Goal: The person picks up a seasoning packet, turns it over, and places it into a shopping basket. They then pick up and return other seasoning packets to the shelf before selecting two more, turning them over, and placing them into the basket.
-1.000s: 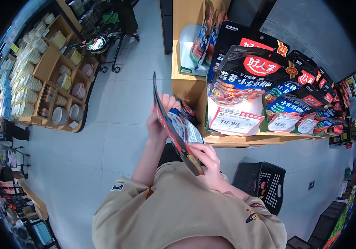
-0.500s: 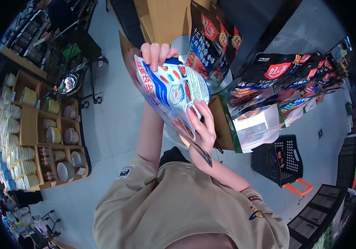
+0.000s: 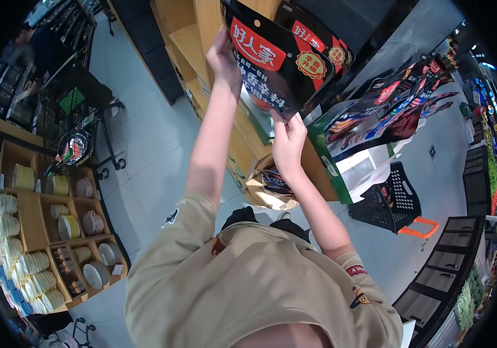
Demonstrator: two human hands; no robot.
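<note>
A large black packet (image 3: 277,64) with a red label and white lettering is held up between my hands, its printed front towards me. My left hand (image 3: 223,61) grips its left edge. Under the lower right edge, my right hand (image 3: 288,139) pinches the bottom. Right behind the packet stand similar black packets (image 3: 341,55) with round gold seals. More packets (image 3: 385,113) stand in a green-edged display box (image 3: 324,159) to the right.
A black basket (image 3: 396,197) with an orange handle sits on the floor at the right. Bowls fill a wooden shelf (image 3: 28,211) at the left, near a shopping cart (image 3: 80,124) and a person (image 3: 48,43). An opened carton (image 3: 269,188) with packets is below my right hand.
The packet has moved up and forward to the other standing packets, and its black front now shows instead of the white and blue back. My arms are stretched further out.
</note>
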